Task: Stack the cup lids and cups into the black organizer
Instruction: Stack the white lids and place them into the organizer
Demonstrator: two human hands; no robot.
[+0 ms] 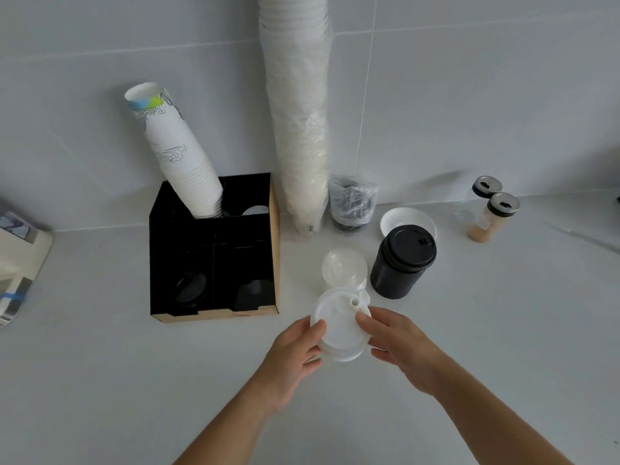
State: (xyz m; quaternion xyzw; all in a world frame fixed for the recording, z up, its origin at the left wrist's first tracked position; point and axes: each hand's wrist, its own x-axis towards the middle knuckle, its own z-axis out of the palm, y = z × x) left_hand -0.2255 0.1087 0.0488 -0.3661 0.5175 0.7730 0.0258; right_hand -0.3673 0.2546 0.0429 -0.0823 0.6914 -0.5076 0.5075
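- The left hand (295,347) and the right hand (396,344) sit nearest the camera, at 6 o'clock, both closed on a short stack of white cup lids (339,325) and holding it above the white counter (100,380); the left grips its 9 o'clock edge, the right its 3 o'clock edge, thumb on top.
- Just beyond the held stack, at 12 o'clock from it, a stack of clear lids (344,268) rests on the counter.
- At 3 o'clock from the clear lids stands a tall stack of black lids (401,260), with a white saucer (399,218) behind it.
- The black organizer (214,236) lies at 10 o'clock from the hands, against the tiled wall. A leaning stack of white paper cups (181,156) fills its rear left compartment; a black lid (190,290) lies in the front left one.
- A tall plastic-wrapped sleeve of cups (302,129) rises beside the organizer's right wall, with a bagged bundle of dark lids (351,203) next to it.
- Two spice jars (491,213) stand at 2 o'clock.
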